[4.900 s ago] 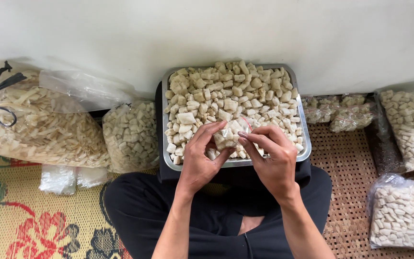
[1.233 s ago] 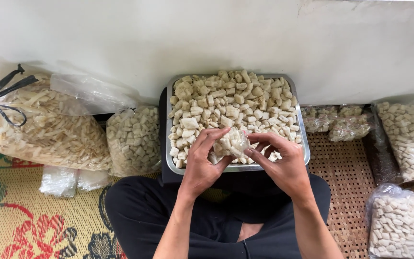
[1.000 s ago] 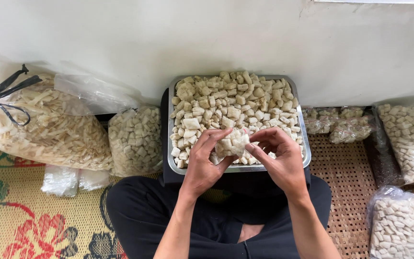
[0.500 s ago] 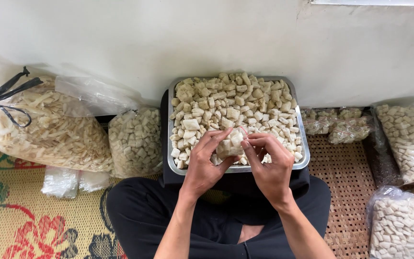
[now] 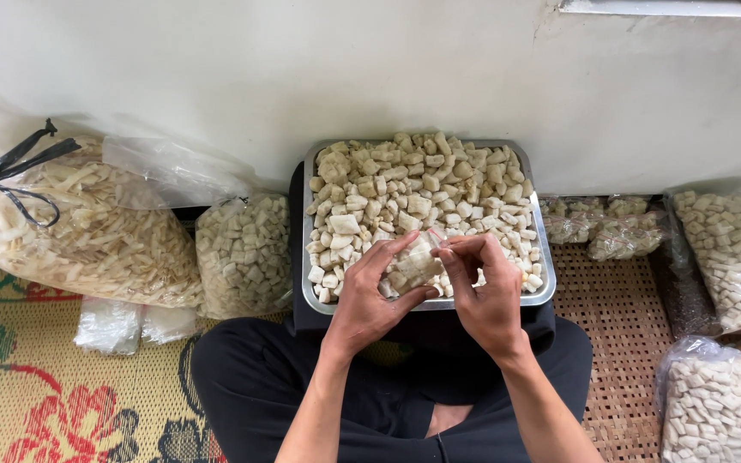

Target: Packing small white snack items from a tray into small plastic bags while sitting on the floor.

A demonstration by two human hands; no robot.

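A metal tray point(image 5: 545, 273) heaped with pale square cracker pieces point(image 5: 405, 184) rests on a black stand against the white wall. Over its near edge both my hands work on a small clear plastic bag of crackers point(image 5: 412, 266). My left hand point(image 5: 369, 300) cups the bag from below and the left. My right hand point(image 5: 484, 296) pinches the bag's top with thumb and fingers. I sit cross-legged in dark trousers under the tray.
A big tied bag of pale strips point(image 5: 79, 227) and a bag of cracker squares point(image 5: 243, 253) lie left. Filled bags lie right point(image 5: 735, 257), point(image 5: 713, 407), small packets point(image 5: 602, 227) by the wall. Folded plastic bags point(image 5: 122, 324) lie on the woven mat.
My hands have stayed over the tray's near edge with the small bag. The right hand's fingers moved in from the right and now pinch the bag's top.
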